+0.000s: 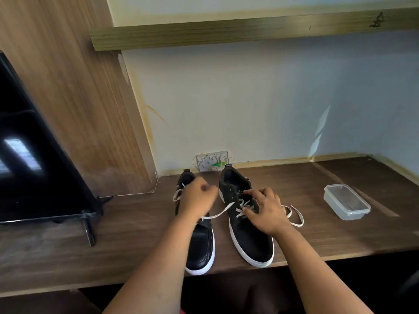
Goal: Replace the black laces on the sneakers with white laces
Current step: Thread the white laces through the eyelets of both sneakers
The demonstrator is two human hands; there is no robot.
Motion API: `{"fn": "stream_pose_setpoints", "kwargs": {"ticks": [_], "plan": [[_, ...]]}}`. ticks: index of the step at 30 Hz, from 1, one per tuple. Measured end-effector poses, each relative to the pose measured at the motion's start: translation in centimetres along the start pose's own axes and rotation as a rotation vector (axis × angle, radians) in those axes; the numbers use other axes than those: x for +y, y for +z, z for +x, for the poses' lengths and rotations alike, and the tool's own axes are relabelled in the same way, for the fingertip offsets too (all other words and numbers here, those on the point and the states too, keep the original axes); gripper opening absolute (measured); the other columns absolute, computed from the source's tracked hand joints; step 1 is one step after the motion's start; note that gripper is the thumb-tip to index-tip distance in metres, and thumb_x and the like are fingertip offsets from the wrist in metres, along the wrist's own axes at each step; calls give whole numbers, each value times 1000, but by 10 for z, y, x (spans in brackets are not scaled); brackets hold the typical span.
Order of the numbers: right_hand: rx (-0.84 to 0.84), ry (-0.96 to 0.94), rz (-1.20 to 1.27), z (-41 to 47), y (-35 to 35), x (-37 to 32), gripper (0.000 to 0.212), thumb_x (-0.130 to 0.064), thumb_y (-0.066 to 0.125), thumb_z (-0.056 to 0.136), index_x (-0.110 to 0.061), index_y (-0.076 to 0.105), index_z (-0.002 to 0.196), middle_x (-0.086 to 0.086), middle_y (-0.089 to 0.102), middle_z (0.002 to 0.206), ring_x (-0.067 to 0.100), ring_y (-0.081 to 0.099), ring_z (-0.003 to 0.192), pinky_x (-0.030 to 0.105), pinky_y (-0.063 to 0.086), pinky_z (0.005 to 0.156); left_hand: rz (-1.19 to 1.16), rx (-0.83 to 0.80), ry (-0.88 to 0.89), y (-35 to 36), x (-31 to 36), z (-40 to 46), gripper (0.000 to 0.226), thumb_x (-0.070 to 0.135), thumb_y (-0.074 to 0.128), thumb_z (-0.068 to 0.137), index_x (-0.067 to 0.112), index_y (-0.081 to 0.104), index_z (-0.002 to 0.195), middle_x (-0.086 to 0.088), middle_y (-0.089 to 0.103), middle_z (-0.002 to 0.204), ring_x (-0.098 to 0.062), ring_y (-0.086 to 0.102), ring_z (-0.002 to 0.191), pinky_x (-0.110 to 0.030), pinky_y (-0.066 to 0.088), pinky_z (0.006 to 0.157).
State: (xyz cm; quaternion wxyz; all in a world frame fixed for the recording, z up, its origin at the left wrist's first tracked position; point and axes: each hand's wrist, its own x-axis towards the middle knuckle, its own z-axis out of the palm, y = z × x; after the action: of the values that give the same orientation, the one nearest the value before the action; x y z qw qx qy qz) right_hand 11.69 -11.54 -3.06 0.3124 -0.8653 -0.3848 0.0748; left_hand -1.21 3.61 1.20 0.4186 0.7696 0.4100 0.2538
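Lace [223,211] half-threaded, frame centre: your left hand [196,200] grips one end, right hand [264,211] presses the crossings; a hard tug could unthread it.

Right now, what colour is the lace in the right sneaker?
White, on the right sneaker; its lace shows best in the head view.

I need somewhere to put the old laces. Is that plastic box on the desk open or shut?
Shut: the plastic box wears its clear lid, seated flat on its rim. Contents: cannot tell.
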Motion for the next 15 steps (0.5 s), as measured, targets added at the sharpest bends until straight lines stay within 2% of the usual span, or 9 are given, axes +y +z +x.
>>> {"fn": "stream_pose_setpoints", "kwargs": {"ticks": [1,3,6,9,12,15], "plan": [[-2,0,0,0,0,0,47,-43,62,85,-44,49,130,-6,40,122,21,37,122,42,41,98,217,-65,90,9,-4,-3,23,33,64,84,18,52,96,4,62,79,-18,59,75,-27,43,64],[-6,4,3,0,2,1,48,-43,63,84,-43,49,131,-6,40,122,21,39,121,43,41,98,393,-212,141,25,-9,-5,40,39,68,84,17,49,112,-1,62,94,-21,61,90,-28,42,72],[-2,-8,32,1,3,4,49,-42,63,84,-43,49,131,-7,43,120,21,41,121,44,42,99,513,-395,168,35,-11,-7,29,34,62,91,4,65,93,-11,70,91,-26,65,88,-34,48,74],[-13,-23,73,2,4,9,44,-41,62,88,-43,50,130,-5,48,118,19,44,119,40,42,99,222,-423,66,18,-6,-3,18,17,56,96,8,69,88,-5,67,83,-15,60,75,-25,43,67],[42,6,190,6,5,16,30,-40,56,93,-43,58,122,-6,56,108,17,53,111,37,45,96,-97,-268,-27,-17,1,7,20,13,59,90,19,67,72,1,62,74,-15,56,72,-24,37,58],[46,19,259,12,6,18,28,-29,47,99,-39,63,120,-1,61,112,17,56,110,27,40,94,-253,-163,-110,-39,3,8,29,13,57,85,11,56,55,-3,44,55,-18,38,54,-25,26,49]]}}
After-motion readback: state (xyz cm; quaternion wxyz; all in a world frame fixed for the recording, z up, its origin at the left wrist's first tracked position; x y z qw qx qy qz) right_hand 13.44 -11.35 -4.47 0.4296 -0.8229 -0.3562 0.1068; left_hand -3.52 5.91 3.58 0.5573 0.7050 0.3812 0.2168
